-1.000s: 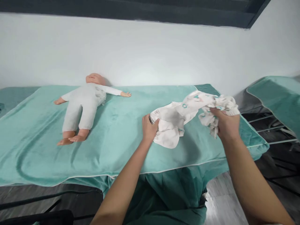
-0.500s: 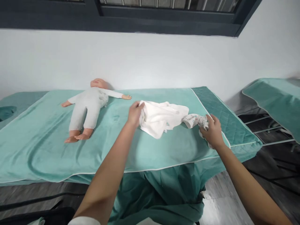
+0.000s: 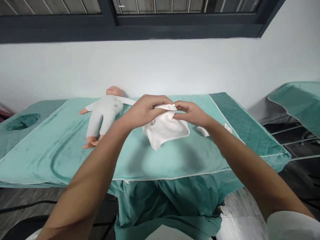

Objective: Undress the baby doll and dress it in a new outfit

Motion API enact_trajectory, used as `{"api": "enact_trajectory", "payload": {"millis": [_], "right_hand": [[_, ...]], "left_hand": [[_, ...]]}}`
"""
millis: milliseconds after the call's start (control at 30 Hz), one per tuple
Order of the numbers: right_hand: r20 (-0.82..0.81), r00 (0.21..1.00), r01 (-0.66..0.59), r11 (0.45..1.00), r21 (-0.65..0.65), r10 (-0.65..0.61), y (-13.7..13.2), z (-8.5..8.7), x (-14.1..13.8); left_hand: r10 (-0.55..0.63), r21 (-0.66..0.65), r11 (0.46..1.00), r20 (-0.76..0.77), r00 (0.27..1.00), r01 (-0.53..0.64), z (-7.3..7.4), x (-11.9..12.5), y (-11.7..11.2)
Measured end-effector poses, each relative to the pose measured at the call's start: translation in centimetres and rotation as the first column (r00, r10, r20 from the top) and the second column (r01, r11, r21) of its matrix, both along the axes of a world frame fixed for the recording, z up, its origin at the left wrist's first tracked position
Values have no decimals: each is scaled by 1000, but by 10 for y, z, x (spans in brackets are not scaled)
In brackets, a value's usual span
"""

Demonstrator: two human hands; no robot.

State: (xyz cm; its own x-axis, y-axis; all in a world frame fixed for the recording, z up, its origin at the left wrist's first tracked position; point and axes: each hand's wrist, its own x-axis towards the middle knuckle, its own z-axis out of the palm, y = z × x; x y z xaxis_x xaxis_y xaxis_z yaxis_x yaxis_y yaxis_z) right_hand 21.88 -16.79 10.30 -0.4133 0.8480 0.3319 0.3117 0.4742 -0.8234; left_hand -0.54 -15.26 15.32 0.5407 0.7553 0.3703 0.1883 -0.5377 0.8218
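A small white garment hangs in soft folds just above the bed, its upper edge bunched between both hands. My left hand pinches that gathered edge between thumb and fingers. From the other side, my right hand grips the same edge, fingertips close to the left ones. A white printed cloth lies to the right, mostly hidden behind my right forearm. On its back to the left rests a baby doll in a white long-sleeved suit, one hand hidden behind my left hand.
A green padded sheet with white piping covers the bed, which stands against a white wall under a dark window frame. At the right is another green-covered bed with metal rails. Green fabric drapes below the near edge.
My right hand has let go of the printed cloth and moved left to the white garment. My left hand has raised the garment's edge, and its folds now hang down.
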Motion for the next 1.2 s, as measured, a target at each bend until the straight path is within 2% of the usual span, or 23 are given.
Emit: {"api": "enact_trajectory", "payload": {"millis": [67,133,167,233,333,400,467,600,700,767,800,867,933,1033,1100,1200], "right_hand": [[68,994,-80,994,-69,84,9,19,-8],[179,979,-82,994,-74,94,12,33,-12],[246,967,-59,997,-45,68,12,37,-12],[388,920,34,997,75,-60,12,40,-13],[541,777,176,936,305,-323,12,30,-13],[582,691,224,893,391,-428,11,16,-9],[565,671,265,867,421,-480,8,2,-2],[481,701,352,842,409,-527,-2,-14,19],[535,623,368,818,442,-570,-6,-10,30],[560,580,387,805,449,-592,-2,-1,34],[558,583,419,807,417,-591,2,4,36],[546,625,495,824,276,-558,16,11,41],[557,662,529,839,127,-502,38,10,46],[661,641,474,879,58,-390,83,-7,47],[751,559,464,883,68,-352,116,-27,41],[836,351,537,822,190,-422,151,-62,18]], "left_hand": [[38,9,999,13,999,-39,9,-11,-2],[63,75,995,-48,997,-59,13,-26,0],[86,114,991,-86,993,-76,14,-33,2],[176,181,972,-136,975,-150,10,-47,8],[362,289,907,-165,917,-306,-6,-61,15],[445,343,863,-167,880,-371,-20,-66,16],[481,318,852,-158,863,-416,-35,-72,16],[472,161,880,-201,858,-446,-56,-87,14],[480,207,877,-321,816,-434,-56,-96,15],[483,227,875,-468,740,-428,-48,-100,20],[461,207,883,-552,695,-421,-43,-102,24],[378,135,904,-696,611,-405,-36,-105,38],[286,64,922,-780,556,-383,-35,-109,60],[192,10,935,-854,483,-354,-52,-110,107],[233,65,915,-892,387,-399,-74,-105,139],[387,221,828,-890,240,-516,-110,-88,169]]}}
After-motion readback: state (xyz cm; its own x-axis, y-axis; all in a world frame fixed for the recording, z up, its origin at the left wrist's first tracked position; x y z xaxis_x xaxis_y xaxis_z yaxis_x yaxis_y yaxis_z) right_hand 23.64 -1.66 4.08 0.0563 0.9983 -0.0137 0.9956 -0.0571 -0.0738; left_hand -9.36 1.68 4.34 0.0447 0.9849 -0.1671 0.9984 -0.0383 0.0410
